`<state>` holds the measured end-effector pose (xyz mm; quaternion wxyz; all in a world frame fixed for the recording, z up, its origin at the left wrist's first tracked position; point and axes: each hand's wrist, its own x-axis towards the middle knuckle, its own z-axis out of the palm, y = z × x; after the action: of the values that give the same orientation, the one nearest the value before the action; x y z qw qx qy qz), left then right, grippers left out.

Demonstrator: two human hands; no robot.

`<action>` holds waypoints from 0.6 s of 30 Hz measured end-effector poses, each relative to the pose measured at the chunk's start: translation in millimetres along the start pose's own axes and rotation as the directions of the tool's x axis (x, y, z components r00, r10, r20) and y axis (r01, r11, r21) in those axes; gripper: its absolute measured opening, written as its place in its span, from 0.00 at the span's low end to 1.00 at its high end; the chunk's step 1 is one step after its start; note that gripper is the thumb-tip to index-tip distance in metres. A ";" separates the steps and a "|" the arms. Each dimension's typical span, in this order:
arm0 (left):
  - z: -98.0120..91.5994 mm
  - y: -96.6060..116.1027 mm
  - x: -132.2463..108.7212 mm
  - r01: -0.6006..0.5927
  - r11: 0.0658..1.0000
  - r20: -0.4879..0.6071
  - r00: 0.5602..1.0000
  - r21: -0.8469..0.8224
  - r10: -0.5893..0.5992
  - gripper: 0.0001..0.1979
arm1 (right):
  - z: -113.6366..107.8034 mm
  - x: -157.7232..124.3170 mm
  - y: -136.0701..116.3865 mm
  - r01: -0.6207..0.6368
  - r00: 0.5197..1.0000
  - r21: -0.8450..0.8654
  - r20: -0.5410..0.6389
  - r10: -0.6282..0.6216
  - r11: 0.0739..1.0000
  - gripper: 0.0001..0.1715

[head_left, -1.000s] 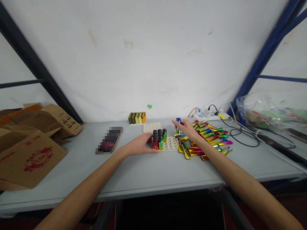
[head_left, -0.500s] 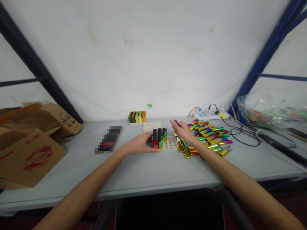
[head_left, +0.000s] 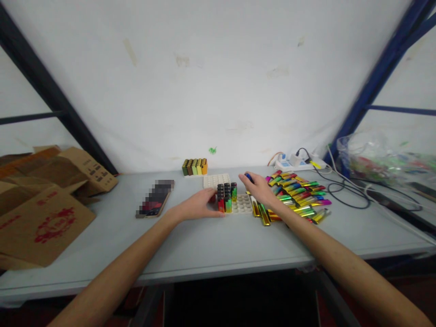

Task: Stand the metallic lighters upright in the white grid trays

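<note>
Your left hand (head_left: 197, 205) spreads around the tray's (head_left: 243, 207) left end; your right hand (head_left: 260, 188) pinches 1 blue lighter (head_left: 250, 177).

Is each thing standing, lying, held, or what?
Blue piece, held in the right hand.
Standing pieces, upright in the front tray.
Front tray, partly filled.
Loose pieces, lying in a pile.
Back tray, lying flat.
Back pieces, upright in rows.
Phone, lying flat.
Power strip, plugs in it.
Cardboard box, open.
</note>
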<state>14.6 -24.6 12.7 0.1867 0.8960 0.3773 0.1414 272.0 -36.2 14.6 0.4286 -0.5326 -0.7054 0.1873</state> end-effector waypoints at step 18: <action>1.5 -2.7 1.2 -0.012 1.000 0.009 1.000 -0.025 0.012 0.32 | -22.8 -8.0 -13.0 0.239 0.960 -0.101 0.172 -0.220 0.966 0.29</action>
<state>14.3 -22.3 10.3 0.1989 0.8964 0.3693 0.1432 283.1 -52.6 33.6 0.3570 -0.4552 -0.8044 0.1351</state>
